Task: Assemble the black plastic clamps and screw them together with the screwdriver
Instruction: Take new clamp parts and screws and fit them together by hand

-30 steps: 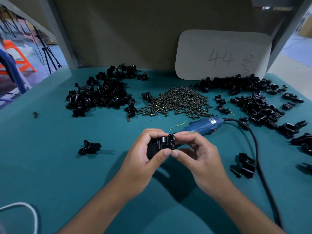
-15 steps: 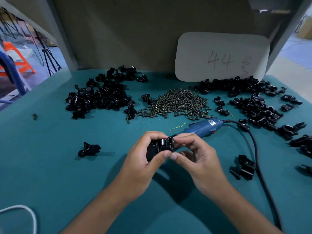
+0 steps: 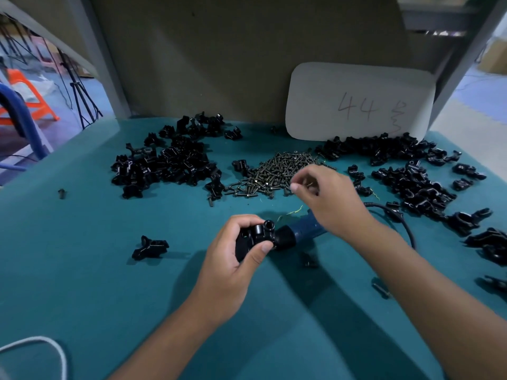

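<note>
My left hand [image 3: 233, 264] grips a black plastic clamp [image 3: 253, 238] just above the teal table, its round socket facing up. My right hand [image 3: 326, 198] hovers over the near right edge of the screw pile [image 3: 277, 171], fingers curled in a pinch; a thin dark sliver between them looks like a screw. The blue electric screwdriver [image 3: 307, 229] lies on the table under my right wrist, its black nose beside the clamp.
Heaps of black clamp parts lie at the back left [image 3: 170, 165] and back right [image 3: 411, 182]. One loose clamp part [image 3: 151, 246] lies left of my hands. The screwdriver cable [image 3: 397, 215] runs right. A white board [image 3: 356, 102] leans on the back wall.
My right hand let go of the clamp and moved forward to the screw pile. My left hand keeps the clamp in about the same place.
</note>
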Demonstrator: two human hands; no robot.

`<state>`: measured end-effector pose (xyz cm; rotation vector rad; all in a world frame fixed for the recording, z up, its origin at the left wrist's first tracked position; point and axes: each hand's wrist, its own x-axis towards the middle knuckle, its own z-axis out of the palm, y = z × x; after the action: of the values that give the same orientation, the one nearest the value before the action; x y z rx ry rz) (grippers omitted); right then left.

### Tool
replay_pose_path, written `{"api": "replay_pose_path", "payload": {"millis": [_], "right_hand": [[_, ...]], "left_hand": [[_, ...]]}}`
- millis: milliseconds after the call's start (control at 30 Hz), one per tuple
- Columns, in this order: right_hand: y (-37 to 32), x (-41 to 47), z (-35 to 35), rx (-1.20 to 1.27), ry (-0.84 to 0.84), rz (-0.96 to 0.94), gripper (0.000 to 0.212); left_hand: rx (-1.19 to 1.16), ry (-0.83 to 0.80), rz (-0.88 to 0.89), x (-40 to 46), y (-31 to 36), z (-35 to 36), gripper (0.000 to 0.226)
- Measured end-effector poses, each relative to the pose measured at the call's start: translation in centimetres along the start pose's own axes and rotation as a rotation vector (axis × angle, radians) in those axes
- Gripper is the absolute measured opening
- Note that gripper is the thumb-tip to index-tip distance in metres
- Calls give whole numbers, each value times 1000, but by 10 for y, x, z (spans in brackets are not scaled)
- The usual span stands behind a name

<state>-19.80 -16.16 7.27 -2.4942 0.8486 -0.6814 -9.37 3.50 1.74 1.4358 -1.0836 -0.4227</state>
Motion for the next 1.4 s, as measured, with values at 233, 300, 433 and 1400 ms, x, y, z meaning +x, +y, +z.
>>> {"api": "replay_pose_path", "payload": {"millis": [233, 300, 433, 1400], "right_hand": [[13, 70, 38, -402, -342, 296, 32], [14, 74, 44, -459, -331, 316, 38], [16, 75, 47, -545, -313, 272, 32], [-23, -56, -13, 152, 13, -66, 18]], "left_hand": [[-3, 24, -26, 2, 0, -2, 25], [-9, 32, -26, 3, -1, -2, 26], [-14, 31, -27, 3, -1, -2, 25], [-40, 7, -88, 3, 1, -1, 22]]}}
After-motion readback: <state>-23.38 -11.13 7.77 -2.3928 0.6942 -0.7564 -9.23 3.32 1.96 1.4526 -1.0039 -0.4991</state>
